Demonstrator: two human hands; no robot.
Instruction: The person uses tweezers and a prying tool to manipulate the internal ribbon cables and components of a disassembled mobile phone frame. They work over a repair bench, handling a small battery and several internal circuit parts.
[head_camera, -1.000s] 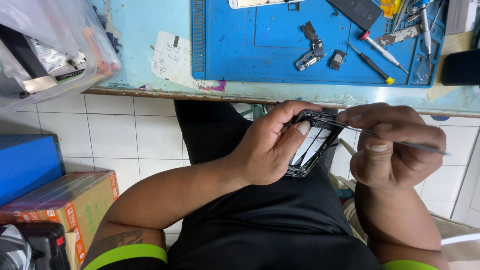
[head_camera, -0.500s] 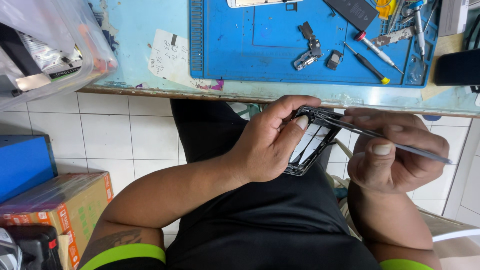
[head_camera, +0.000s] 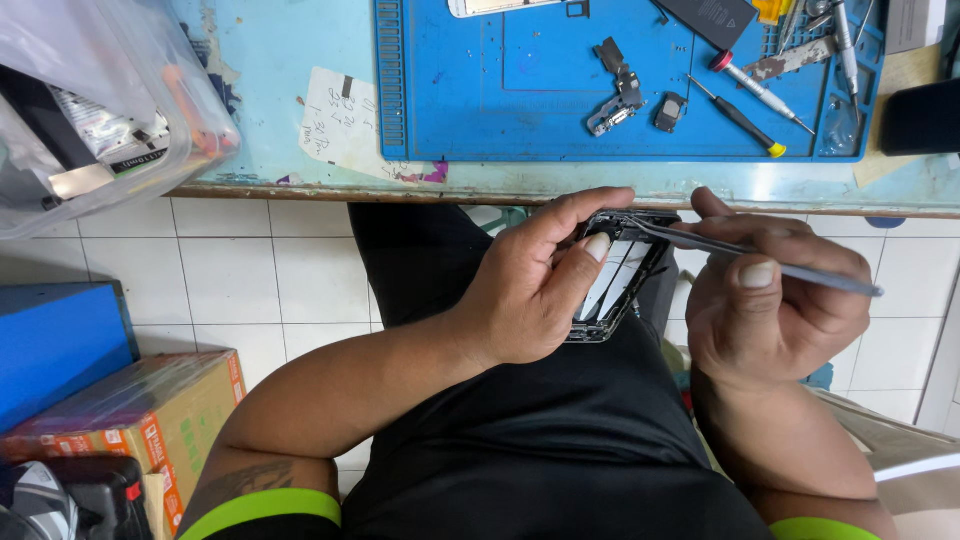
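Observation:
My left hand (head_camera: 530, 285) grips an opened black phone frame (head_camera: 620, 285) over my lap, thumb pressed on its upper inside edge. My right hand (head_camera: 775, 300) holds thin metal tweezers (head_camera: 740, 252), whose tips reach into the top of the frame near my left thumb. The tweezers' rear end sticks out to the right past my fingers. The lower part of the frame is hidden behind my left palm.
A blue work mat (head_camera: 620, 90) on the light blue table (head_camera: 270, 110) carries small phone parts (head_camera: 620, 95), screwdrivers (head_camera: 745, 115) and a dark flat battery (head_camera: 720, 18). A clear plastic bin (head_camera: 90, 110) sits at the left. A blue box (head_camera: 55, 345) and cardboard boxes (head_camera: 130, 420) stand on the tiled floor.
The hands and phone frame have stayed nearly in place; the tweezers' tips have shifted slightly within the top of the frame. The view has drifted a little.

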